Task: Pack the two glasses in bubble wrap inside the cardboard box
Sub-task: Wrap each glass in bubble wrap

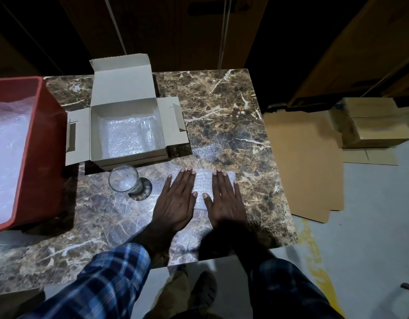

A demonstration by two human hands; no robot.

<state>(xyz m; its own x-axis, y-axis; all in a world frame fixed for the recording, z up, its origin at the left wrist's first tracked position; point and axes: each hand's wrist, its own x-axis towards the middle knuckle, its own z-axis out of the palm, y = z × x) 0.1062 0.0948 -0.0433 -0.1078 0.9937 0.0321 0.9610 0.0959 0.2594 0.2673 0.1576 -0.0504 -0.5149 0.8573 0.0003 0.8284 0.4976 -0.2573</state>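
Hands first: our left hand and right hand both lie flat, fingers straight and a little spread, pressing down a clear sheet of bubble wrap on the brown marbled tabletop. Neither holds anything; they only smooth the sheet.

We judge this to be the laying-out step for the second wrap. One clear drinking glass stands upright and bare, just left of our left hand, near the front wall of the open grey cardboard box. Inside that box we see bubble wrap on the floor and what looks like a wrapped glass lying at its right side, though the plastic blurs it.

To do this well, we should press from the middle outward so the sheet lies without creases, then lay the bare glass on its side at the near edge and roll it away from us, tucking the loose ends in. A red plastic crate of more wrap sits at the left.
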